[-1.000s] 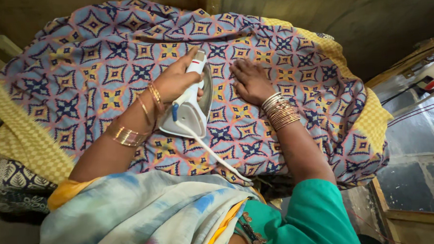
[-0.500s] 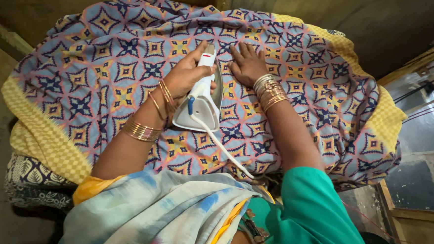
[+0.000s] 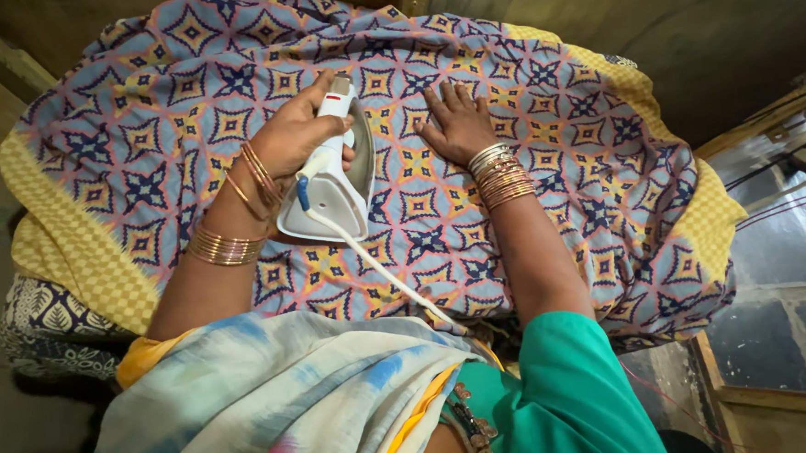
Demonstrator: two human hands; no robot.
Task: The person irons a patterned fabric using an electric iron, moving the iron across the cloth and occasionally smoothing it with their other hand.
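A white electric iron [image 3: 332, 189] rests sole-down on a patterned cloth [image 3: 530, 201] of blue, purple and orange squares with a yellow border. My left hand [image 3: 293, 136] is closed around the iron's handle, with gold bangles on the wrist. My right hand [image 3: 457, 122] lies flat on the cloth just right of the iron, fingers spread and holding nothing. The iron's white cord [image 3: 378, 269] trails back toward my body.
The cloth is draped over a padded surface, and a black-and-white leaf-print fabric [image 3: 44, 314] shows beneath at the lower left. A wooden frame [image 3: 734, 402] and dark floor tiles [image 3: 791, 261] lie to the right. A bare wall stands behind.
The iron and my left hand have slid slightly forward along the cloth. My right hand stays flat beside the iron. The view has shifted a little.
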